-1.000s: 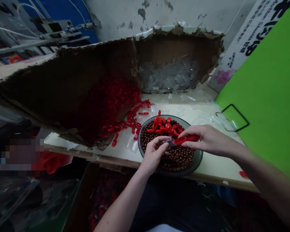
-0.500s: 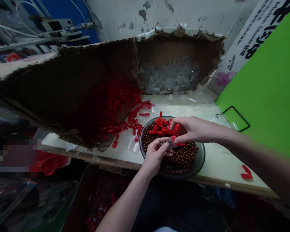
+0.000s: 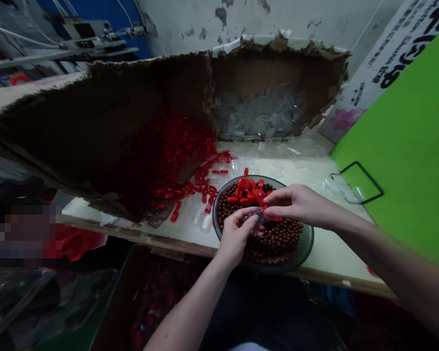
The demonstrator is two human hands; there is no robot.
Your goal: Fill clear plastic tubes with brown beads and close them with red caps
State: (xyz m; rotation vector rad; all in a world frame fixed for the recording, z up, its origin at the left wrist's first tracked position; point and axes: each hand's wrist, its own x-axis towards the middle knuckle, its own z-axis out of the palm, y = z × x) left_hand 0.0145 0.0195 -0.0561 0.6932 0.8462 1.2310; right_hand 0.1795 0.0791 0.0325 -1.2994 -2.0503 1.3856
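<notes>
Over a grey bowl filled with brown beads, my two hands meet. My left hand is closed on a small clear plastic case, with its far end past the thumb. At that end, my right hand pinches a small red plastic cap between thumb and fingers. The cap touches or nearly touches the case; its exact fit is hidden by the fingertips. More red plastic caps lie heaped on the beads at the bowl's back, just beyond both hands.
A torn cardboard box stands behind, with a red heap of caps spilling onto the table and clear plastic pieces in its right part. A green panel with a black wire handle borders the right.
My right hand has drawn its fingers together and lowered the red cap to the clear case's end. My left hand has stayed nearly in place. The view has shifted slightly.
</notes>
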